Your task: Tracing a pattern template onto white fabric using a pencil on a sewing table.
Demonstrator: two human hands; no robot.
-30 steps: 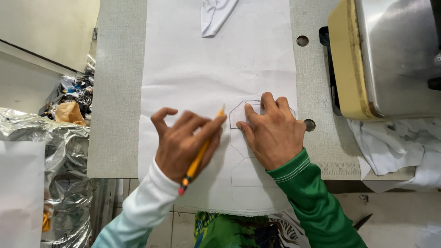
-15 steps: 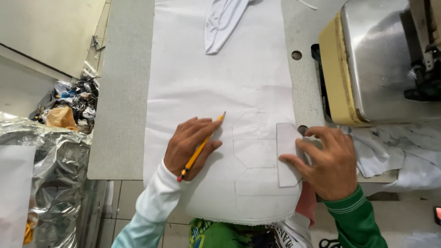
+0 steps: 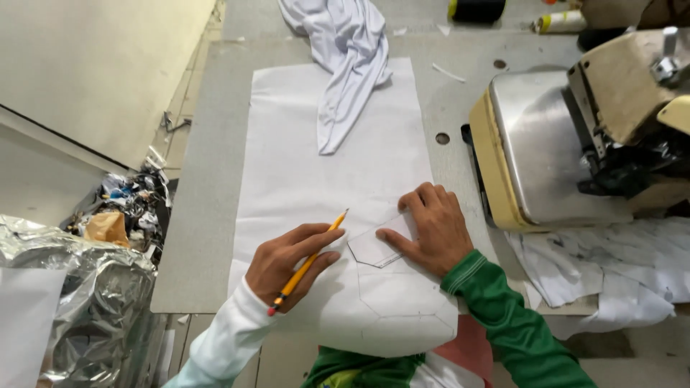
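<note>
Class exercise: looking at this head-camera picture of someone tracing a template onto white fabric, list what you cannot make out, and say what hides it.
- Template: its right part lies under the right hand.
- Traced lines on the white fabric: partly covered by the left hand holding the pencil.
- Sewing machine: cut off by the right edge.
- Spools: cropped by the top edge.

packages: crumpled silver foil bag (image 3: 86, 302) lower left (beside the table) | labels, signs, screens: none
</note>
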